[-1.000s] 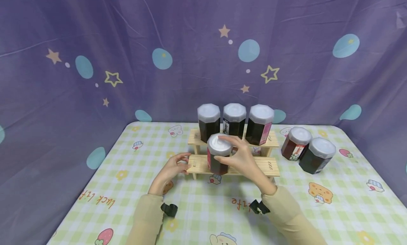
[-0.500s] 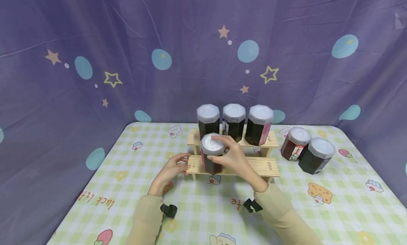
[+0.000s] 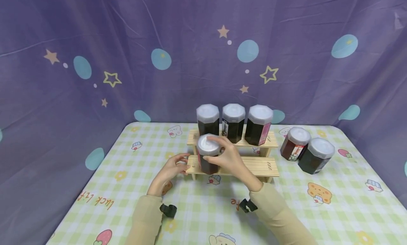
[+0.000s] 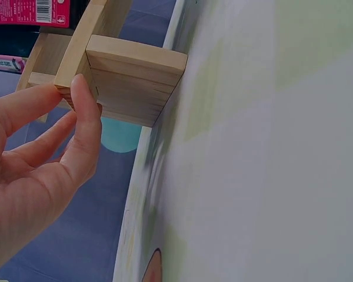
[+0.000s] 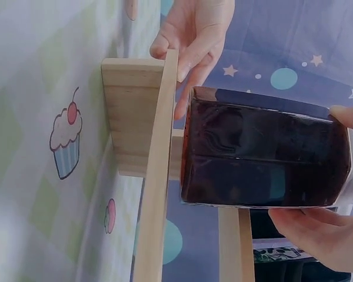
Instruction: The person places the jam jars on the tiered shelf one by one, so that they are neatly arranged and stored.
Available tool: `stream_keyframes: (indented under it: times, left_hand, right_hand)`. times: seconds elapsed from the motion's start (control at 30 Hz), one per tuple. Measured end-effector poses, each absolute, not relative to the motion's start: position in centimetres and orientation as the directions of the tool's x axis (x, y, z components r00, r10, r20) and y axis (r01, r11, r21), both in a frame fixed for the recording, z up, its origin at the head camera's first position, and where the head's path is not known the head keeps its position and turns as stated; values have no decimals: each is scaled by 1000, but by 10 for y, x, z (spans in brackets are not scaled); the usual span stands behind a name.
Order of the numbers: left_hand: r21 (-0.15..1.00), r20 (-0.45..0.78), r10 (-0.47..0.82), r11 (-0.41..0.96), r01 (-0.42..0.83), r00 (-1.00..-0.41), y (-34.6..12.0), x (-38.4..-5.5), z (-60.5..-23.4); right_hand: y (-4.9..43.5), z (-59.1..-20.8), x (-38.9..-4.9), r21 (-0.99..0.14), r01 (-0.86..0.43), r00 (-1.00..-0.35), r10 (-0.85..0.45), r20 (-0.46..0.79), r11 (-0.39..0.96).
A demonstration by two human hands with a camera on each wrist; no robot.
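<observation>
A dark jar with a white lid [image 3: 208, 163] is upright close over the left part of the wooden rack's [image 3: 254, 163] lower step. My right hand [image 3: 229, 159] grips this jar near its top, fingers and thumb on either side. In the right wrist view the dark jar's base [image 5: 188, 147] is right at the board [image 5: 156, 194]. At the rack's left end, my left hand [image 3: 171, 169] pinches the corner of the lower board [image 4: 76, 64] between thumb and finger. A pink label with a barcode [image 4: 44, 12] shows on the jar in the left wrist view.
On the upper step stand three similar jars: left [image 3: 207, 119], middle [image 3: 233, 123] and right [image 3: 259, 124]. To the rack's right, a reddish jar [image 3: 295, 144] and a black jar [image 3: 316, 155] stand on the checked tablecloth [image 3: 127, 206]. A purple curtain [image 3: 190, 86] hangs behind.
My right hand has moved left along the lower step with the jar, toward the rack's left end. The left hand keeps its place at the board's corner.
</observation>
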State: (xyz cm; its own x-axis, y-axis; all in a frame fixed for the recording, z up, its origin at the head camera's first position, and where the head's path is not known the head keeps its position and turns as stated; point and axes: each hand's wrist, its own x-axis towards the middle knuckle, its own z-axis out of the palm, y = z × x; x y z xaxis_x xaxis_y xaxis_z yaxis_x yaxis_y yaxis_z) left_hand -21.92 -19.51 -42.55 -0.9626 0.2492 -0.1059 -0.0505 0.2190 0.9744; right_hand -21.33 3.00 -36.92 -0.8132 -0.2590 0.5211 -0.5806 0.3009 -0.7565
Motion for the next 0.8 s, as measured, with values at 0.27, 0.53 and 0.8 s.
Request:
stream_keyframes:
  times: [0.27, 0.53, 0.8]
  left_hand:
    - [974, -88, 248, 223, -32, -965, -200, -224, -438]
    - [974, -99, 235, 222, -45, -967, -199, -226, -438]
    - [972, -101, 241, 229, -45, -965, -197, -227, -437]
  right_hand:
    - [27, -375, -217, -757, -576, -817, -259, 515, 309]
    - [26, -378, -220, -754, -579, -815, -260, 518, 310]
    - [26, -378, -220, -745, -584, -812, -253, 526, 322]
